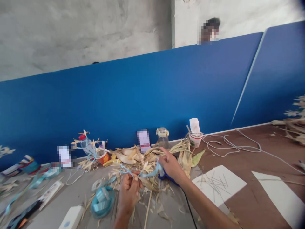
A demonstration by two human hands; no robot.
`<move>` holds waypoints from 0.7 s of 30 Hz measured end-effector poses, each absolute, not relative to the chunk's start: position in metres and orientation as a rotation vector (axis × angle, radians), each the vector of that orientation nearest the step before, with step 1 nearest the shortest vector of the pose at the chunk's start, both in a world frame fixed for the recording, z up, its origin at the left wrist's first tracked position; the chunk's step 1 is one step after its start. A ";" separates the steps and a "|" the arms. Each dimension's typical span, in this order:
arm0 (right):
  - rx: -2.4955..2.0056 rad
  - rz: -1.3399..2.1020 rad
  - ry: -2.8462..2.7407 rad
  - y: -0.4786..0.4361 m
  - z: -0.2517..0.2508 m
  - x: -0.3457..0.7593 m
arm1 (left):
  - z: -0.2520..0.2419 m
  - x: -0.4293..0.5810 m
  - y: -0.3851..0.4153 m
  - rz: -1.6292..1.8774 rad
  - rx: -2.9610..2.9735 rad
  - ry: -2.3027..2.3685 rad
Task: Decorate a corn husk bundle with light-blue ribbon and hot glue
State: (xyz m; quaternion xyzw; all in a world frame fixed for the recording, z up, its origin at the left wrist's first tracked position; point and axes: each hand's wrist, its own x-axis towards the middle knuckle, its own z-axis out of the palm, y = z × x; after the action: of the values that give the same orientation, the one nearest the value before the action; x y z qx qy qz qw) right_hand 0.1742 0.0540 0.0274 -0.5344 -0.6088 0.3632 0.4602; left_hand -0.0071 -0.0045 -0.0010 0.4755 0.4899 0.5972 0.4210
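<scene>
My left hand [130, 190] pinches a thin stem [126, 171] wrapped in light blue, its fingertips closed together. From there a light blue ribbon [150, 174] stretches across to my right hand [170, 165], which grips its other end, with the index finger pointing outward. A pale flower [146, 167] of husk-like petals shows just behind the ribbon; whether it joins the stem I cannot tell. Under my right hand lies a dark blue object [170, 178], partly hidden, near a black cable. A roll of blue ribbon [102, 202] rests left of my left hand.
Dry corn husks [130, 156] cover the table's back. Behind them stand a jar [163, 138], a phone [143, 140] and a paper cup [195, 139]. Thin sticks lie on white paper [232, 183] at right. A blue partition [143, 95] borders the table; a person's head shows above it.
</scene>
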 end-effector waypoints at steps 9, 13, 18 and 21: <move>-1.488 0.560 -1.975 0.042 0.043 0.184 | -0.002 -0.007 -0.002 1.518 1.137 1.280; -1.148 0.961 -2.010 0.037 0.037 0.173 | -0.002 -0.007 -0.001 1.519 1.122 1.239; -0.880 1.403 -1.688 0.030 0.031 0.143 | -0.001 -0.004 -0.001 1.516 1.071 1.184; -0.926 1.611 -1.531 0.028 0.027 0.135 | 0.000 -0.004 -0.002 1.503 1.033 1.110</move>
State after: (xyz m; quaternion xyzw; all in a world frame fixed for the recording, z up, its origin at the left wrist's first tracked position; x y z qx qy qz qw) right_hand 0.1345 0.0275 0.0269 -0.3589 -0.5937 0.6245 0.3587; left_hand -0.0036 -0.0022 -0.0002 0.4240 0.4554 0.6166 0.4824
